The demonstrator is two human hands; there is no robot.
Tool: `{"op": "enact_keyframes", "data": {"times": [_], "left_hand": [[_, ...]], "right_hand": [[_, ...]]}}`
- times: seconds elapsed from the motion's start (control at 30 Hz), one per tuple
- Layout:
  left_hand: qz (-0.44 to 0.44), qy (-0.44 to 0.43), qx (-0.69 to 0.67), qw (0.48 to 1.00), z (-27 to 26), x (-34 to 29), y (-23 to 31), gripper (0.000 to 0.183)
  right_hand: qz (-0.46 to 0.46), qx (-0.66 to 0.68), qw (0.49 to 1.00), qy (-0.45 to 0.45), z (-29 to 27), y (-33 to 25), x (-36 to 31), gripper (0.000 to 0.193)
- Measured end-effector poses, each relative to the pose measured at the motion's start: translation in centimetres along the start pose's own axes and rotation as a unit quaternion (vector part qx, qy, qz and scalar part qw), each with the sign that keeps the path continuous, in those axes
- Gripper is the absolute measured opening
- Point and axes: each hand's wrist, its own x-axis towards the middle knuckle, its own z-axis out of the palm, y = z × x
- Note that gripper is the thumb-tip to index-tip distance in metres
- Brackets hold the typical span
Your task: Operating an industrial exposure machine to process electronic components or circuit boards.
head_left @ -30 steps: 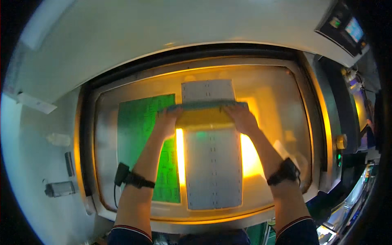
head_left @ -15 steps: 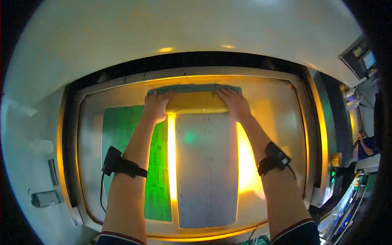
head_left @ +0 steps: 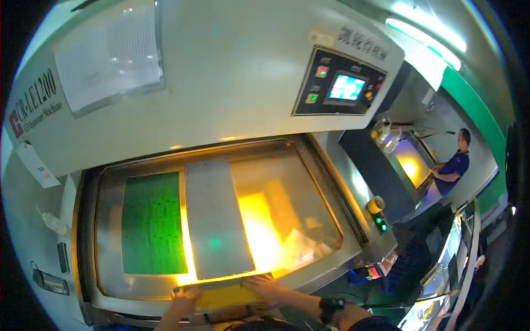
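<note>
Both hands lie at the near edge of the glass exposure bed (head_left: 309,182), and each grip is flat rather than curled. The left hand (head_left: 185,300) has its fingers spread over the near left corner of a yellow-lit strip (head_left: 223,295), and the right hand (head_left: 269,288) presses palm-down on the strip's right end; whether either hand pinches the strip from below cannot be told, since the undersides are hidden. A dark wristband (head_left: 326,306) sits on the right forearm.

One long grey sheet (head_left: 215,218) lies on the glass, running away from the hands, its near end just touching the strip they press. One green circuit panel (head_left: 152,223) lies just beside the sheet on the left, their long edges nearly meeting. Strong yellow light glows through the glass to the right of the sheet.

Above the bed stands the pale machine housing (head_left: 221,77), carrying one control panel (head_left: 337,85) with one small lit screen and several round buttons. One paper notice (head_left: 110,52) hangs on the housing at upper left. One green indicator light (head_left: 380,222) shows at the right of the frame.

Far off to the right, one other person (head_left: 455,163) in a dark blue shirt stands at a second lit machine (head_left: 411,160), well apart from the hands.
</note>
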Motion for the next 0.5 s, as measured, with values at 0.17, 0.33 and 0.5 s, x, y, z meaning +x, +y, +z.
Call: {"op": "enact_keyframes", "data": {"times": [0.17,0.33,0.5], "left_hand": [[0.017,0.085,-0.042,0.995,-5.2,8.2,-5.6,0.065],[-0.026,0.318,0.07,0.945,-4.9,5.5,1.3,0.075],[-0.046,0.417,0.149,0.895,9.0,6.0,-2.7,0.078]], "right_hand": [[0.018,-0.072,0.994,0.083,-2.9,5.9,7.9,0.076],[0.069,-0.035,0.952,0.295,-4.2,5.3,4.4,0.083],[0.084,0.015,0.959,0.272,-1.0,-0.8,-0.7,0.065]]}}
